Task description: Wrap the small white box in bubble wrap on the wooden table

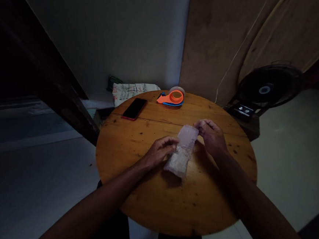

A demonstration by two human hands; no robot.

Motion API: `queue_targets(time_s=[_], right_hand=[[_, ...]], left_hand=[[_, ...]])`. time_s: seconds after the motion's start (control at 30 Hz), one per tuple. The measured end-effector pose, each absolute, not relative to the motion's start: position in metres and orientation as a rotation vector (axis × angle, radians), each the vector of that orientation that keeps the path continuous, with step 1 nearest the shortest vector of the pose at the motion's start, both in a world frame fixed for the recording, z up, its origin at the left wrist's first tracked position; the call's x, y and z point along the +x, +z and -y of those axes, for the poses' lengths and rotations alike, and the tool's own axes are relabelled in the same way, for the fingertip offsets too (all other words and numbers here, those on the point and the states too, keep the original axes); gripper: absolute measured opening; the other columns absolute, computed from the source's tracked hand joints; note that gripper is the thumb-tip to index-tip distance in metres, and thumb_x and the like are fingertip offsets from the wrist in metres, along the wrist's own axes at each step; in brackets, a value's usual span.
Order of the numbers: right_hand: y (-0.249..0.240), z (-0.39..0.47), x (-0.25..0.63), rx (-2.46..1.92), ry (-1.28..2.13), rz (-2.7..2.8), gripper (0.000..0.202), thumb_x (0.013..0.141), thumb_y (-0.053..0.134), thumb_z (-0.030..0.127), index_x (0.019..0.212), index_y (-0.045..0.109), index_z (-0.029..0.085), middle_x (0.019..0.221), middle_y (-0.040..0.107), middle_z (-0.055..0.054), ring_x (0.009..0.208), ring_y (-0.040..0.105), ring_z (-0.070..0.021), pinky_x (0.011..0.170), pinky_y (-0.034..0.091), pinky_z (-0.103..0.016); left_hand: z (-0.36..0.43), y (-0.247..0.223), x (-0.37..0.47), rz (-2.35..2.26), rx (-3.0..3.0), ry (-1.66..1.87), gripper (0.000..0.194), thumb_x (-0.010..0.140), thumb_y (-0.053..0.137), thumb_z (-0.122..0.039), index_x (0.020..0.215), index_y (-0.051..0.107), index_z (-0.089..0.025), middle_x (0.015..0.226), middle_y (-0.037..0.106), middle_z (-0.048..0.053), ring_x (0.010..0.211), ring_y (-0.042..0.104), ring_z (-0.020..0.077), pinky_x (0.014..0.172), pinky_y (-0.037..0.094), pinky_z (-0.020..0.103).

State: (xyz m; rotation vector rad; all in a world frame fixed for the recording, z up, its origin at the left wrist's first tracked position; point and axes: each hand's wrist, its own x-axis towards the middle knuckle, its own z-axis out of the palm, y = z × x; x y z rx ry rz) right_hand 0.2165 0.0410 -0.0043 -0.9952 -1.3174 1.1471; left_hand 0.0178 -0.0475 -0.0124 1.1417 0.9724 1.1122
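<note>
A translucent whitish bundle (182, 150), which looks like bubble wrap, is tilted over the middle of the round wooden table, its far end up and to the right. My left hand (163, 149) grips the bundle's left edge, thumb and fingers close together. At the far right corner, my right hand (212, 134) pinches the wrap between thumb and fingers. What lies inside the wrap cannot be made out. A shadow falls on the wood beneath its near end.
An orange and blue tape dispenser (173, 97) and a dark phone with a red edge (134, 109) lie on the far part of the table (166, 207). A printed white sack (129, 90) sits behind it. To the right stands a black fan (267, 89).
</note>
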Motion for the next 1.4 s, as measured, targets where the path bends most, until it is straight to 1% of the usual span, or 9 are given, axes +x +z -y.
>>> queue_targets(time_s=[0.13,0.27,0.4,0.53,0.67,0.8,1.0,1.23,1.4], right_hand=[[0.0,-0.039,0.219,-1.074,0.966,1.249,0.023,0.078,0.062,0.04,0.089,0.06,0.02,0.082,0.063,-0.001,0.071,0.059,-0.0134,0.064,0.046,-0.027],[0.01,-0.023,0.212,-1.017,0.768,1.39,0.012,0.08,0.06,0.033,0.079,0.059,0.021,0.066,0.054,0.004,0.061,0.052,-0.0114,0.063,0.043,-0.026],[0.014,-0.004,0.199,-1.032,0.87,1.742,0.018,0.08,0.061,0.037,0.086,0.059,0.021,0.071,0.058,0.001,0.062,0.053,-0.0127,0.06,0.042,-0.027],[0.005,0.003,0.19,-1.163,0.705,2.038,0.036,0.072,0.068,0.041,0.101,0.059,0.022,0.081,0.064,0.0,0.067,0.056,-0.0142,0.061,0.042,-0.026],[-0.001,-0.001,0.193,-1.235,0.611,2.091,0.015,0.079,0.056,0.032,0.086,0.062,0.02,0.072,0.064,0.001,0.062,0.055,-0.0132,0.061,0.041,-0.025],[-0.003,-0.014,0.202,-1.259,0.638,1.895,0.014,0.078,0.05,0.027,0.081,0.062,0.019,0.074,0.066,-0.002,0.066,0.059,-0.0149,0.061,0.042,-0.025],[-0.009,-0.032,0.216,-1.461,0.682,1.834,0.032,0.074,0.05,0.026,0.104,0.057,0.018,0.059,0.057,0.003,0.054,0.053,-0.0146,0.052,0.036,-0.023],[-0.006,-0.028,0.22,-1.536,0.479,2.099,0.054,0.077,0.047,0.024,0.132,0.046,0.021,0.075,0.066,0.0,0.062,0.055,-0.0153,0.058,0.037,-0.024],[-0.001,-0.027,0.225,-1.497,0.492,2.297,0.032,0.082,0.041,0.023,0.105,0.063,0.023,0.074,0.066,0.0,0.063,0.056,-0.0148,0.059,0.036,-0.023]], left_hand=[[0.043,-0.019,0.017,-0.993,1.002,1.167,0.028,0.071,0.067,-0.025,0.097,0.07,-0.015,0.094,0.069,0.006,0.082,0.06,0.015,0.078,0.045,0.027],[0.037,-0.025,0.014,-1.015,0.848,1.308,0.037,0.064,0.068,-0.018,0.1,0.07,-0.015,0.096,0.071,0.006,0.085,0.062,0.0162,0.081,0.046,0.028],[0.038,-0.025,0.013,-0.957,0.879,1.306,0.055,0.061,0.063,-0.012,0.116,0.065,-0.014,0.104,0.07,0.008,0.095,0.063,0.0203,0.082,0.047,0.029],[0.047,-0.02,0.014,-0.924,1.07,1.224,0.066,0.065,0.06,-0.011,0.13,0.055,-0.017,0.112,0.068,0.007,0.105,0.061,0.0233,0.085,0.047,0.031],[0.051,-0.017,0.016,-0.925,1.113,1.246,0.062,0.068,0.064,-0.017,0.129,0.054,-0.013,0.113,0.067,0.01,0.107,0.06,0.024,0.091,0.046,0.033],[0.042,-0.025,0.017,-1.021,1.063,1.397,0.054,0.068,0.07,-0.027,0.119,0.059,-0.01,0.112,0.067,0.012,0.102,0.062,0.0221,0.089,0.048,0.032],[0.024,-0.039,0.011,-1.237,1.079,1.502,0.039,0.072,0.065,-0.033,0.105,0.064,-0.01,0.103,0.068,0.011,0.094,0.064,0.0212,0.087,0.05,0.035],[0.047,-0.016,0.004,-1.231,2.112,1.398,0.039,0.079,0.061,-0.031,0.116,0.064,-0.021,0.134,0.055,0.009,0.129,0.042,0.0282,0.107,0.031,0.048],[0.052,-0.008,-0.001,-1.266,2.375,1.147,0.04,0.077,0.059,-0.027,0.116,0.064,-0.019,0.108,0.07,0.006,0.124,0.046,0.0281,0.107,0.027,0.049]])
